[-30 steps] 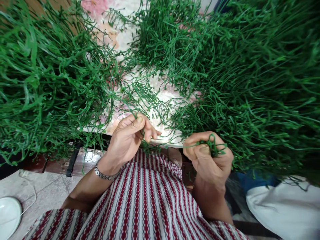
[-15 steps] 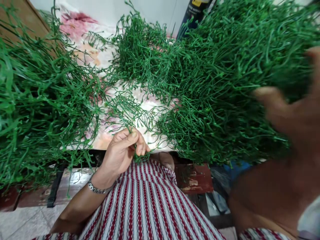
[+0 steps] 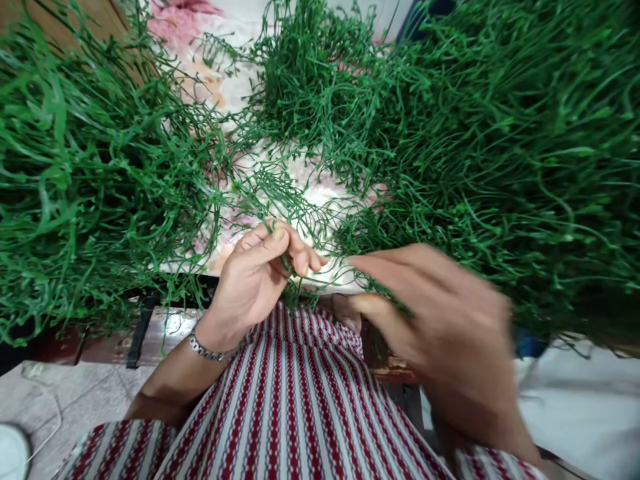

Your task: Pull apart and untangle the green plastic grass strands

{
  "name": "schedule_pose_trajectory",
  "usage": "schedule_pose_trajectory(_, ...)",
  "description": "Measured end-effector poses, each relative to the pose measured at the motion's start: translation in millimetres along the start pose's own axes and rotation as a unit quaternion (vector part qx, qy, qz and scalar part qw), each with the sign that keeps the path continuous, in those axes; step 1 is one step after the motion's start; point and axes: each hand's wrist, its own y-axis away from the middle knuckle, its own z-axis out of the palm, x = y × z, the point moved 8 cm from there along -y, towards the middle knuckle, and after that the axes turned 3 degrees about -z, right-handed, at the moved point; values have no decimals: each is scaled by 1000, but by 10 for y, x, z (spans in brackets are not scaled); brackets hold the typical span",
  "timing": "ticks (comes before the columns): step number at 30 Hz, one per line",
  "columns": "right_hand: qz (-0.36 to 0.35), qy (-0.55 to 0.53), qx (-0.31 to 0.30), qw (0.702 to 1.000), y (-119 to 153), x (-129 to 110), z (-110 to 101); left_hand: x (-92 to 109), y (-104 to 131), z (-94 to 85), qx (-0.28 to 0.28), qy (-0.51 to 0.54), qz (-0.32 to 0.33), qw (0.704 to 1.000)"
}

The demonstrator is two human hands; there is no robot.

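Note:
My left hand [image 3: 265, 267] is closed, thumb against fingers, around a few thin green stems [image 3: 295, 275] just above my lap. The stems look like artificial plant sprigs with small knobbed tips. My right hand [image 3: 430, 313], smeared by motion, reaches in from the right, thumb and fingers apart and nothing visible between them. Its fingertips are close to the left hand but do not touch it. Ahead of both hands, loose stems [image 3: 270, 190] lie on a floral-patterned cloth [image 3: 325, 193].
A large heap of green stems [image 3: 500, 153] fills the right side, and another heap [image 3: 100, 180] covers the left. A smaller clump [image 3: 305, 80] stands at the back. A dark blue object [image 3: 425, 17] shows behind it. A wooden panel [image 3: 95, 27] is at back left.
My right hand has come from the far right heap in toward my left hand. My left hand keeps its hold on the stems. The view has shifted slightly.

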Motion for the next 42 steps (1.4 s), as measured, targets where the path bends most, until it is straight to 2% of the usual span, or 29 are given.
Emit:
schedule_pose_trajectory(3,16,-145,-88,985,-62,-59,579,107,27,16,16,-25,22,999)
schedule_pose_trajectory(6,35,-264,-92,959,-72,-61,908,182,22,14,29,-41,31,998)
schedule_pose_trajectory(9,74,-353,-65,930,-46,4,961,221,-20,17,14,-53,30,998)
schedule_pose_trajectory(12,139,-441,-33,886,-6,108,869,237,-43,-12,3,-76,42,996)
schedule_pose_trajectory(14,180,-481,2,858,8,181,789,239,-16,-51,12,-108,62,992)
schedule_pose_trajectory(16,214,-498,50,839,2,258,723,272,64,-101,44,-160,109,980)
schedule_pose_trajectory(18,239,-495,102,829,-20,336,675,378,218,-157,110,-234,200,945)
schedule_pose_trajectory(20,256,-482,140,826,-60,394,652,486,413,-131,163,-330,301,880)
schedule_pose_trajectory(22,262,-471,156,828,-117,415,649,474,513,13,144,-445,357,808)
schedule_pose_trajectory(25,256,-455,151,839,-210,380,657,257,438,192,66,-600,345,719)
schedule_pose_trajectory(27,243,-431,153,856,-252,337,638,142,328,177,63,-656,315,684)
schedule_pose_trajectory(28,234,-415,154,866,-264,315,627,118,285,155,69,-664,310,677)
schedule_pose_trajectory(31,208,-371,131,896,-267,262,628,157,256,109,89,-637,340,686)
schedule_pose_trajectory(33,190,-342,117,913,-243,255,622,194,270,94,79,-601,351,714)
schedule_pose_trajectory(37,123,-268,135,946,-220,250,477,228,285,61,49,-545,316,775)
schedule_pose_trajectory(40,35,-244,99,964,-284,149,437,202,284,60,23,-540,278,795)
schedule_pose_trajectory(42,1,-241,84,967,-311,101,436,178,283,52,11,-531,257,807)
